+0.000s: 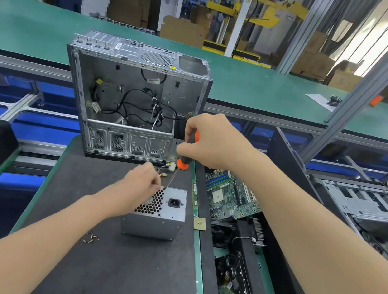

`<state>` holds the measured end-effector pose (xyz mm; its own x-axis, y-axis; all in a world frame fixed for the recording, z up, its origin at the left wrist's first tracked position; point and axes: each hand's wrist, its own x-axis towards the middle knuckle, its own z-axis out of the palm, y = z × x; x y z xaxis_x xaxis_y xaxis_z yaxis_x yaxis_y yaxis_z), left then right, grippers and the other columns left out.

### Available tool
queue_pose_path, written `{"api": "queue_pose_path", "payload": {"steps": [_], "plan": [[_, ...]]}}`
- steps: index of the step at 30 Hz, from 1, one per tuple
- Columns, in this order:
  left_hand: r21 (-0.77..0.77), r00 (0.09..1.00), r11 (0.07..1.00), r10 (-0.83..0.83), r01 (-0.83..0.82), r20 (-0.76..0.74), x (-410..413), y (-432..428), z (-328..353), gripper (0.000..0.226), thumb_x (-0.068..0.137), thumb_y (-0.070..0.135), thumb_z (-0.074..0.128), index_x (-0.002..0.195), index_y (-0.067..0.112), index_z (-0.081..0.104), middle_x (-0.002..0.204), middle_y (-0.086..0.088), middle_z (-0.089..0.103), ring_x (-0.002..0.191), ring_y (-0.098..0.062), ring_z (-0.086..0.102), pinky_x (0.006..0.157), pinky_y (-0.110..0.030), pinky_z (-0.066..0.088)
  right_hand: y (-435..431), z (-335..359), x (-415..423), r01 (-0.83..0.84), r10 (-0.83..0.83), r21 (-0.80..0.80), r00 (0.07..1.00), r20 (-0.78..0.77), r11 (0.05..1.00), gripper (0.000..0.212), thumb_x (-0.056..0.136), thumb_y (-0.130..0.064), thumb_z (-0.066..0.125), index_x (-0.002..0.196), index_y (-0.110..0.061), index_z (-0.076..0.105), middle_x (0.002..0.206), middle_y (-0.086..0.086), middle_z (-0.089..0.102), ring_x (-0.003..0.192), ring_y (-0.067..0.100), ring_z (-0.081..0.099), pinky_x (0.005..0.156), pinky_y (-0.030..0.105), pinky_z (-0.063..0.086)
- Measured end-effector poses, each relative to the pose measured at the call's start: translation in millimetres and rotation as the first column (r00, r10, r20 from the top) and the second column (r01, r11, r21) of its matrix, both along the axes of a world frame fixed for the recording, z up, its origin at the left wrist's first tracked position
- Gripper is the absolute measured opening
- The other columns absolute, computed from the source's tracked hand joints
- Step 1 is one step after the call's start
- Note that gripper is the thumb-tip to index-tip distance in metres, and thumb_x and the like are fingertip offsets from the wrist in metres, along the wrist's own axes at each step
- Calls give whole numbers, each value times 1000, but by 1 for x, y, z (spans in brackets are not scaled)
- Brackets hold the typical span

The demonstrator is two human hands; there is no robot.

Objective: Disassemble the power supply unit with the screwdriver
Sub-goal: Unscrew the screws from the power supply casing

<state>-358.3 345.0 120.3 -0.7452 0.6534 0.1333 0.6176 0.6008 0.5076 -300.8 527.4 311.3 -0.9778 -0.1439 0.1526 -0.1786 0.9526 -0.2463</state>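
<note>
- The dark surface (pixel 120 273) under my arms carries the power supply unit (pixel 158 213) near its middle, grille side up. Loose screws (pixel 91 237) lie near its front left.
- Behind the unit stands an opened computer case (pixel 132 98). Beyond it are a green conveyor (pixel 246 84) and stacked cardboard boxes (pixel 184 31).
- My right hand (pixel 203 140) grips the screwdriver (pixel 183 162) by its orange-and-black handle. The shaft slants down to the unit's far left corner.
- My left hand (pixel 141 184) curls its fingers at the blurred shaft tip. Whether they pinch the shaft or a screw, I cannot tell.
- A motherboard (pixel 230 197) lies to the right, its top edge hidden by my forearm.
</note>
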Motion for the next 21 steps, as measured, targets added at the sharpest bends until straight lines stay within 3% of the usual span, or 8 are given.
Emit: {"api": "queue_pose_path", "payload": {"steps": [4, 8, 11, 17, 21], "plan": [[121, 986, 981, 142, -151, 85, -9, -53, -11, 19, 105, 18, 54, 87, 20, 57, 98, 6, 51, 91, 1, 50, 78, -17, 40, -6, -5, -4, 1, -2, -27, 999, -48, 1000, 21, 76, -35, 71, 81, -15, 67, 64, -4, 59, 62, 15, 53, 58, 31, 49], [-34, 952, 971, 240, -238, 188, 5, -104, -44, 17, 102, 11, 61, 87, 19, 60, 96, -1, 56, 87, -16, 57, 79, -23, 38, -31, -16, -11, -20, 18, -70, 999, -35, 997, 21, 75, -35, 72, 77, -15, 66, 68, -1, 66, 62, 16, 56, 52, 27, 43], [-142, 938, 959, 270, -243, 216, 23, -133, -70, 17, 99, 15, 68, 85, 23, 64, 94, -1, 56, 83, -14, 57, 78, -21, 39, -52, -24, -14, -61, 59, -97, 998, -22, 993, 19, 76, -36, 70, 76, -18, 64, 69, -3, 65, 65, 15, 59, 53, 27, 43], [-82, 913, 942, 335, -325, 234, 45, -154, -106, 22, 95, 15, 73, 78, 28, 68, 87, 7, 56, 81, -2, 53, 81, -24, 37, -76, -36, -15, -66, 69, -108, 997, 25, 992, 21, 78, -38, 69, 80, -18, 65, 59, -6, 62, 59, 11, 56, 51, 28, 41], [-37, 887, 922, 381, -385, 260, 43, -156, -116, 12, 92, 20, 78, 82, 26, 79, 89, 6, 60, 79, -2, 57, 73, -13, 37, -79, -40, -10, -48, 51, -101, 998, 22, 994, 20, 79, -39, 70, 78, -20, 63, 58, -8, 59, 57, 3, 49, 45, 14, 30]]}}
